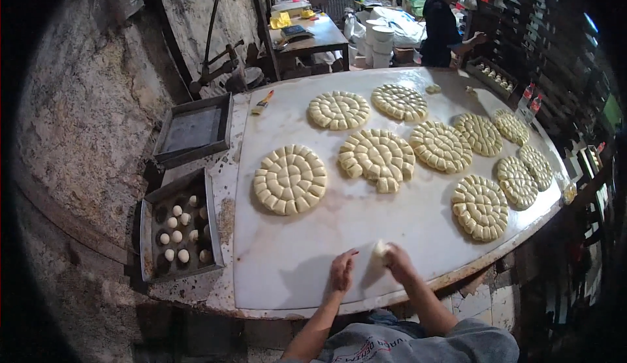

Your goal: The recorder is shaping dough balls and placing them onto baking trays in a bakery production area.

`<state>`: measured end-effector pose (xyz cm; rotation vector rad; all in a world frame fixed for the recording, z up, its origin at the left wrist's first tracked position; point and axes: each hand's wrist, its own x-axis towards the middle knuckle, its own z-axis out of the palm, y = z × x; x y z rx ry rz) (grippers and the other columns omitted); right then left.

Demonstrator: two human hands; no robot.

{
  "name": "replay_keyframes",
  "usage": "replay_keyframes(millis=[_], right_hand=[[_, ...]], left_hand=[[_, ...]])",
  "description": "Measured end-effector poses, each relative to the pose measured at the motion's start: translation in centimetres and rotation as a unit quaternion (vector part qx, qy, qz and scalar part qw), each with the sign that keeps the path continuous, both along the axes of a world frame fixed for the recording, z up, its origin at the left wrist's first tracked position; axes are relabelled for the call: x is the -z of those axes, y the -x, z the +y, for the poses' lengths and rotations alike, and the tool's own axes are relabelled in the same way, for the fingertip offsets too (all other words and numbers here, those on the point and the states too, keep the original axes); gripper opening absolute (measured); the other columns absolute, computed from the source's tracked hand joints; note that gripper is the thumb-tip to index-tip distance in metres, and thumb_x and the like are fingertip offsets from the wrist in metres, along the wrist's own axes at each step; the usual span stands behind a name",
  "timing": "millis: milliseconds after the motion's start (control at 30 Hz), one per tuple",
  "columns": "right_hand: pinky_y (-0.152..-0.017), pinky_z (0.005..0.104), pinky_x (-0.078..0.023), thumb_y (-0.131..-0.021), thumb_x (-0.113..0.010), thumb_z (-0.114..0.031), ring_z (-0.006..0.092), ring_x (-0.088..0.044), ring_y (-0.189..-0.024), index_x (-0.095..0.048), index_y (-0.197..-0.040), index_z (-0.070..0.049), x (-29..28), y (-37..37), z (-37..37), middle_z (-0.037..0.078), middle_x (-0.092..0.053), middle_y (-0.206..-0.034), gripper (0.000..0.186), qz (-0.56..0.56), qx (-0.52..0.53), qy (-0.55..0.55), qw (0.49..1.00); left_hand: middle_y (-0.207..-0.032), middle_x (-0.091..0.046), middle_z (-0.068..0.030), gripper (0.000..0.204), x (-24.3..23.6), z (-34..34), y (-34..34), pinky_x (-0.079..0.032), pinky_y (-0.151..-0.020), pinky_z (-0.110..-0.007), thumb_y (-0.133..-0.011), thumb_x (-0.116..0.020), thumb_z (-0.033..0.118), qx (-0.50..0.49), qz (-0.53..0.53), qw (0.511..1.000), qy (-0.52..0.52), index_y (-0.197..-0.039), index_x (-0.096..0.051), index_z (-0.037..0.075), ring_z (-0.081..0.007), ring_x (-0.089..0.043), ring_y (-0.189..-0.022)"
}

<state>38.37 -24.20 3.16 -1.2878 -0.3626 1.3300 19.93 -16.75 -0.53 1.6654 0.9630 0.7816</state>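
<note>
My right hand [400,263] is closed on a small pale dough piece [380,248], held just over the white work surface near the front edge. To its left, my left hand [343,270] is half curled and holds nothing, with its fingers loosely apart. Ahead of both hands lies a dough round [377,154] scored into blocks; its near side has gaps, and a short piece [387,185] juts out there. A whole scored round [290,179] sits to the left. Another scored round [480,207] lies to the right.
Several more scored rounds [441,146] cover the far and right parts of the table [294,252]. At left stand a tray [215,222] of dough balls and a second metal tray [228,125]. A brush [262,103] lies at the far left; a co-worker [441,27] stands beyond.
</note>
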Motion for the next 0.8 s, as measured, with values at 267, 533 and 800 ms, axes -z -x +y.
replay_keyframes(millis=[267,533,800], right_hand=[[-0.070,0.0275,-0.047,-0.074,-0.069,-0.010,0.0118,-0.055,-0.080,-0.050,-0.084,-0.001,-2.7,11.7,-0.1,0.008,-0.061,-0.085,0.023,-0.295,-0.066,-0.013,0.953],[-0.063,0.0272,-0.048,-0.074,-0.068,-0.005,0.0143,-0.059,-0.074,-0.052,-0.084,0.001,-4.4,2.9,-1.7,0.010,-0.064,-0.082,0.020,-0.199,0.046,-0.022,0.979],[-0.074,0.0351,-0.048,-0.080,-0.055,-0.010,0.0226,-0.056,-0.083,-0.052,-0.107,-0.001,-1.3,-10.3,-4.9,0.013,-0.057,-0.096,0.028,-0.212,0.164,-0.012,0.963]], left_hand=[[-0.109,-0.059,-0.0077,0.042,-0.1,-1.9,5.9,-0.046,-0.085,-0.029,-0.090,-0.057,0.031,0.098,-0.224,0.950,0.196,-0.117,-0.051,0.000,-0.0156,-0.056,-0.098],[-0.088,-0.064,-0.0056,0.027,-0.3,-1.4,8.5,-0.049,-0.075,-0.026,-0.078,-0.065,0.005,-0.007,-0.085,0.989,0.121,-0.105,-0.060,-0.001,-0.0127,-0.059,-0.079],[-0.091,-0.057,-0.0065,0.020,0.0,-2.0,10.0,-0.047,-0.070,-0.029,-0.080,-0.065,0.016,-0.165,-0.121,0.958,0.202,-0.094,-0.058,0.003,-0.0160,-0.055,-0.081]])
